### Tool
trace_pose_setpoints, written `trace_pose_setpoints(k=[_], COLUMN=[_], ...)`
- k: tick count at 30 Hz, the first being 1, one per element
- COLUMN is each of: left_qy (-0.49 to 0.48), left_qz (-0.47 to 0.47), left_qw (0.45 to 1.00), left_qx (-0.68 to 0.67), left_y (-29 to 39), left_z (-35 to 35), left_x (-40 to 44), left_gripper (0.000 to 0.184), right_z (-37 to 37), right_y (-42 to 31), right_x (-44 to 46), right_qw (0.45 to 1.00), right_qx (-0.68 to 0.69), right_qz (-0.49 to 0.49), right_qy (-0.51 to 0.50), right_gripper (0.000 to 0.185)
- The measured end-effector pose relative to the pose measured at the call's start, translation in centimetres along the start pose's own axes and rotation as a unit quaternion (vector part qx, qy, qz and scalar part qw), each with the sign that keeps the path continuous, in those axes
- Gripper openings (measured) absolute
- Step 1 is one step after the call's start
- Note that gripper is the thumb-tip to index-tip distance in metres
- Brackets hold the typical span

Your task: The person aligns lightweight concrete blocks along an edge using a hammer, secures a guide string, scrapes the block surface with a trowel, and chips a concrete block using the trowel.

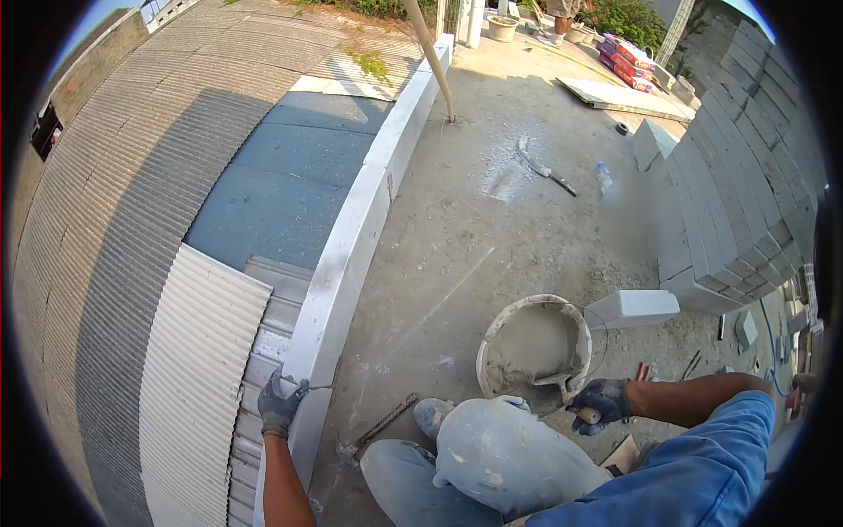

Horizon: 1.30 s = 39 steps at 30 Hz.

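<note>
My left hand (281, 404), in a dark grey glove, rests at the left edge of the low white block wall (327, 285). Its fingers are apart, and a thin dark line crosses the wall beside them. My right hand (601, 406), also gloved, is closed round the handle of a trowel (553, 380). The trowel's blade dips into the near side of a round bucket (482, 358) that holds grey wet mortar (537, 338). A hammer (376, 429) lies on the floor between the wall and my knees.
Left of the wall lies a corrugated roof (206, 334), lower down. A single white block (634, 307) stands beside the bucket, before a tall block stack (729, 193). Further off are a hose-like tool (543, 167), a plastic bottle (604, 174), a leaning pole (430, 57) and sacks (626, 61).
</note>
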<state>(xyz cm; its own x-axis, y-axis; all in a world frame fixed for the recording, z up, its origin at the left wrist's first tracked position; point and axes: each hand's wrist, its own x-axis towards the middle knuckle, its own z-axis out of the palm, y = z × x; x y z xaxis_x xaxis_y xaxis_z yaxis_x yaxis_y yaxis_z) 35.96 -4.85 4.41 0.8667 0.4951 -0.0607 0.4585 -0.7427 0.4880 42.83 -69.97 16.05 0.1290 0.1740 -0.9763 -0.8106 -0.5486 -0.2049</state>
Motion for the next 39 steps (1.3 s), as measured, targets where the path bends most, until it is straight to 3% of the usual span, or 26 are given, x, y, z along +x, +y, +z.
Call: trace_pose_setpoints(k=[2, 3, 5, 9, 11, 13, 14, 16, 19, 20, 21, 22, 24, 27, 29, 30, 32, 33, 34, 35, 36, 37, 39], left_qy=[0.004, 0.004, -0.041, -0.034, -0.099, -0.131, -0.169, -0.267, -0.297, -0.294, -0.313, -0.348, -0.398, -0.452, -0.434, -0.438, -0.330, -0.292, -0.240, -0.186, -0.243, -0.297, -0.415], left_qz=[0.009, 0.006, -0.028, 0.007, -0.026, 0.000, 0.016, -0.026, -0.178, -0.226, -0.207, -0.197, -0.190, -0.127, -0.144, -0.153, -0.153, -0.153, -0.201, -0.245, -0.247, -0.247, -0.334], left_qw=[1.000, 1.000, 0.999, 0.995, 0.993, 0.987, 0.985, 0.963, 0.902, 0.890, 0.896, 0.897, 0.896, 0.883, 0.889, 0.885, 0.931, 0.943, 0.949, 0.951, 0.937, 0.916, 0.834], left_qx=[0.016, 0.012, 0.012, 0.089, 0.066, 0.088, 0.044, 0.016, -0.259, -0.266, -0.237, -0.188, -0.053, 0.004, -0.031, -0.024, -0.043, -0.048, -0.029, -0.012, 0.049, 0.108, 0.141], left_y=[-0.8, -0.4, 1.1, 0.1, 1.3, 0.1, -3.2, -1.1, 1.5, 2.6, 1.7, 1.3, 2.0, 0.1, -0.3, 0.0, 0.7, 0.9, 0.5, -0.4, -2.0, -4.0, -7.8], left_z=[0.6, 0.5, -0.4, 0.6, -0.5, -0.9, -0.6, -2.6, -4.3, -5.0, -5.2, -5.6, -5.6, -4.5, -4.4, -4.8, -6.0, -6.7, -8.3, -10.2, -12.6, -15.0, -18.9], left_x=[0.2, 0.5, 0.4, 1.0, 1.3, 1.4, 1.5, 3.6, 4.7, 4.8, 4.8, 5.2, 5.0, 5.0, 4.5, 3.8, 0.9, -0.7, -3.2, -5.4, -7.6, -10.0, -14.1], left_gripper=[0.077, 0.077, 0.080, 0.076, 0.075, 0.077, 0.070, 0.063, 0.057, 0.057, 0.057, 0.056, 0.052, 0.042, 0.040, 0.040, 0.038, 0.038, 0.037, 0.037, 0.034, 0.031, 0.023], right_z=[-0.5, 0.9, 0.2, 0.2, -0.4, 0.0, -0.2, 0.0, 1.1, 1.7, 2.3, 2.5, 3.3, 4.3, 6.1, 6.6, 7.7, 9.6, 11.1, 12.9, 13.9, 14.5, 15.5], right_y=[-2.1, -4.3, -4.6, -5.0, -4.4, -4.9, -4.0, -2.8, -0.7, -0.1, 0.8, 1.7, 2.0, 1.1, 2.5, 3.1, 4.4, 4.4, 5.6, 7.0, 7.7, 6.7, 2.4], right_x=[0.0, -1.3, -0.1, 1.1, 2.5, 3.3, 3.6, 2.3, 0.6, -0.2, -0.4, -0.2, -0.5, -1.1, -0.9, -1.2, -2.0, -3.5, -4.6, -5.5, -5.9, -5.8, -5.2], right_qw=[0.992, 0.982, 0.978, 0.985, 0.987, 0.970, 0.962, 0.970, 0.978, 0.971, 0.971, 0.968, 0.945, 0.962, 0.950, 0.919, 0.770, 0.765, 0.767, 0.819, 0.865, 0.866, 0.933], right_qx=[0.066, 0.089, 0.085, 0.038, 0.056, 0.163, 0.222, 0.229, 0.186, 0.199, 0.211, 0.099, 0.016, 0.192, 0.202, 0.345, 0.623, 0.617, 0.615, 0.544, 0.469, 0.466, 0.325], right_qz=[0.104, 0.161, 0.191, 0.165, 0.146, 0.166, 0.141, 0.062, -0.030, -0.096, -0.076, -0.197, -0.291, -0.122, -0.115, -0.083, -0.001, 0.045, 0.050, 0.053, 0.054, 0.056, -0.012], right_qy=[-0.019, 0.027, 0.016, 0.029, 0.029, 0.071, 0.070, 0.059, 0.085, 0.093, 0.086, 0.117, 0.148, 0.148, 0.209, 0.172, 0.137, 0.179, 0.178, 0.176, 0.172, 0.170, 0.156], right_gripper=[0.031, 0.031, 0.030, 0.028, 0.026, 0.025, 0.023, 0.032, 0.038, 0.033, 0.033, 0.035, 0.039, 0.034, 0.035, 0.036, 0.040, 0.039, 0.039, 0.039, 0.040, 0.040, 0.040])
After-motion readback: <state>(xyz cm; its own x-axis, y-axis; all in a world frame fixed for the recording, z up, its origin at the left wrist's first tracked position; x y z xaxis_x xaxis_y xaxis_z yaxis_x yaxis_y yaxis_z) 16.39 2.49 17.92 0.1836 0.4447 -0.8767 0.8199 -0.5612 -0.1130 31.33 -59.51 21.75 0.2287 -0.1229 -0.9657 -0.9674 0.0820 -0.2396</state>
